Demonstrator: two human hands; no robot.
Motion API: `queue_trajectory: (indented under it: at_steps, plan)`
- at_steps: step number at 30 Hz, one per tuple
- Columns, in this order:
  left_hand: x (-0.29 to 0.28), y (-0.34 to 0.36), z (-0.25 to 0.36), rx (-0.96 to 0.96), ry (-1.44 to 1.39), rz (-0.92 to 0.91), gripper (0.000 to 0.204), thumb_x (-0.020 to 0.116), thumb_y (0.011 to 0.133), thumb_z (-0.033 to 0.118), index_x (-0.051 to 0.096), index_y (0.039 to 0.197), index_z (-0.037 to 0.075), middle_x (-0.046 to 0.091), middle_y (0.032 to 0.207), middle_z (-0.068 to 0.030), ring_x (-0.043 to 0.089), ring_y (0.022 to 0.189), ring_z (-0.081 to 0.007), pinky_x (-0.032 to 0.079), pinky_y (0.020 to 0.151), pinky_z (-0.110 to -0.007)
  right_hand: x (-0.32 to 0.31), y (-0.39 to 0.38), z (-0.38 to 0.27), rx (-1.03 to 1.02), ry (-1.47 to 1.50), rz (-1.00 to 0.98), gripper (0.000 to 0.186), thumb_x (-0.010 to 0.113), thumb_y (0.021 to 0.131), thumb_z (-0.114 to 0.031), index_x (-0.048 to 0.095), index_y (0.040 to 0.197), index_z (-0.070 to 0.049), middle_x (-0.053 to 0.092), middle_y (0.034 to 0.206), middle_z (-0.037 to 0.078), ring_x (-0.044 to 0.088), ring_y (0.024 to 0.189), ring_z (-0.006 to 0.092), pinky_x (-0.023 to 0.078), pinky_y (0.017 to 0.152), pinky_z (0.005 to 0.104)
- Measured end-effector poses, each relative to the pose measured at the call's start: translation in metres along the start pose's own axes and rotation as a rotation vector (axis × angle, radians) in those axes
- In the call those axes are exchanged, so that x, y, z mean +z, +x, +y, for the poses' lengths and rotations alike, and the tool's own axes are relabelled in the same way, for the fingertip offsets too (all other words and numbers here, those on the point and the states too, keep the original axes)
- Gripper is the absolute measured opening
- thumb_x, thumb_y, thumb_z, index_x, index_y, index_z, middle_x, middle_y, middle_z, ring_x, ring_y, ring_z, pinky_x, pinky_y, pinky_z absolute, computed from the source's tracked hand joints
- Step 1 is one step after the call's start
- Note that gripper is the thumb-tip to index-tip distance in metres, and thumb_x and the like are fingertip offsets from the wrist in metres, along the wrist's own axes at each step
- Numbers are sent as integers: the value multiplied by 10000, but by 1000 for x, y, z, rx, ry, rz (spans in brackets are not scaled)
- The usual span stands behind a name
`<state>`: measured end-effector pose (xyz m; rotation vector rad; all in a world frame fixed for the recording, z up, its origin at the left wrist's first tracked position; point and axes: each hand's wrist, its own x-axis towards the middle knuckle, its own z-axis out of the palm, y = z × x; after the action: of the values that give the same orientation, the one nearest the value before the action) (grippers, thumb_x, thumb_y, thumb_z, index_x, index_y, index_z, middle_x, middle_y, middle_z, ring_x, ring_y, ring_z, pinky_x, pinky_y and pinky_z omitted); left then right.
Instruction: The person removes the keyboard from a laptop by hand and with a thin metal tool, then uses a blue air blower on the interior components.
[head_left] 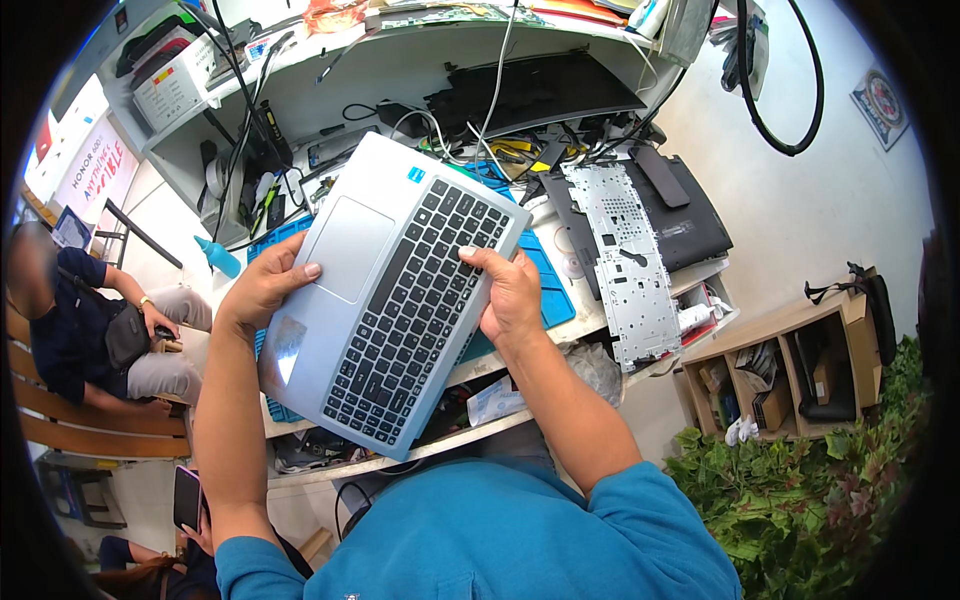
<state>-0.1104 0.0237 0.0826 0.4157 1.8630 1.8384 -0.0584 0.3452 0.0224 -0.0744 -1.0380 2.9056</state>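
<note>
Between my two hands I hold up a silver laptop palm rest point(322, 322) with its black keyboard point(420, 310) and touchpad point(347, 248), tilted so the touchpad side points up and left. My left hand point(268, 280) grips the touchpad-side edge, thumb on top. On the opposite edge, my right hand point(507, 293) has its thumb on the keys and its fingers curled underneath. Whether a screen or base is attached cannot be seen. Under it, parts of a blue work mat point(547, 280) show on the bench.
Right of the mat lie a perforated metal plate point(625, 270) and a black laptop cover point(690, 235). Tools and cables point(530, 150) clutter the back. A teal bottle point(218, 257) stands at the left. One person point(90, 320) sits on a bench; another holds a phone point(187, 498).
</note>
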Motion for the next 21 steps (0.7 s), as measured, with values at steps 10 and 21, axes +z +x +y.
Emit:
queue_trajectory:
  at_steps: [10, 21]
  plan:
    - [2, 1, -3, -41, 20, 36, 714, 783, 947, 213, 500, 1564, -8, 730, 1326, -147, 726, 1164, -206, 561, 1030, -334, 1, 3, -6, 48, 11, 87, 412, 656, 868, 34, 557, 1267, 47, 706, 1131, 163, 763, 963, 279, 667, 890, 425]
    - [7, -5, 3, -12, 58, 33, 720, 773, 964, 215, 475, 1575, -25, 713, 1349, -168, 724, 1183, -235, 568, 1023, -345, -1, 8, -10, 98, -106, 102, 413, 653, 824, 54, 606, 1234, 47, 728, 1111, 146, 755, 970, 269, 646, 899, 425]
